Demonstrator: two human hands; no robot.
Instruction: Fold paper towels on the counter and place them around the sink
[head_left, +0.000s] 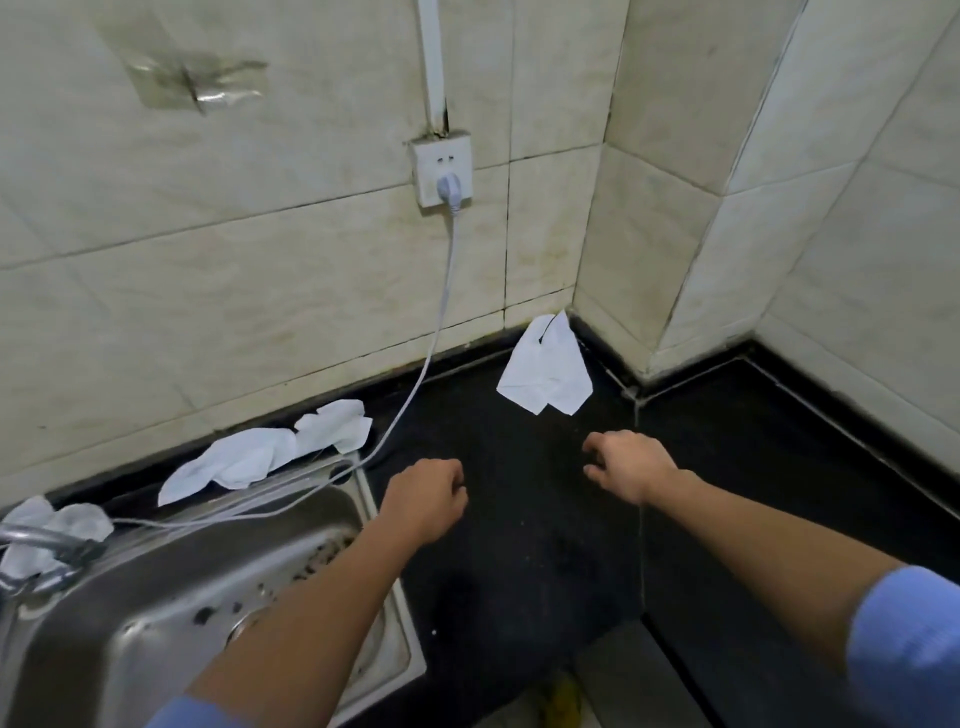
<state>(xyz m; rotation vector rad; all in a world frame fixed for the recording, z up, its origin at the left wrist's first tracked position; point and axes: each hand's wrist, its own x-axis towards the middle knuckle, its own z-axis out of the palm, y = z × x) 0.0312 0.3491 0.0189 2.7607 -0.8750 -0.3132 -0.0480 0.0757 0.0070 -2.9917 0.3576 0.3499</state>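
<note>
A white paper towel (545, 371) lies on the black counter (519, 519) in the far corner against the wall, partly folded. Both my hands hover over the counter in front of it, holding nothing. My left hand (428, 499) has loosely curled fingers beside the steel sink's (218, 561) right rim. My right hand (626, 462) also has loosely curled fingers. Two crumpled towels (234, 462) (335, 426) lie along the sink's back rim, and another towel (57, 527) sits by the tap at far left.
A grey cable (441, 312) runs from a wall socket (441, 171) down across the sink's back rim. A metal tap (47, 545) stands at the left edge. Tiled walls close the counter at the back and right. The counter's front edge falls away at the bottom.
</note>
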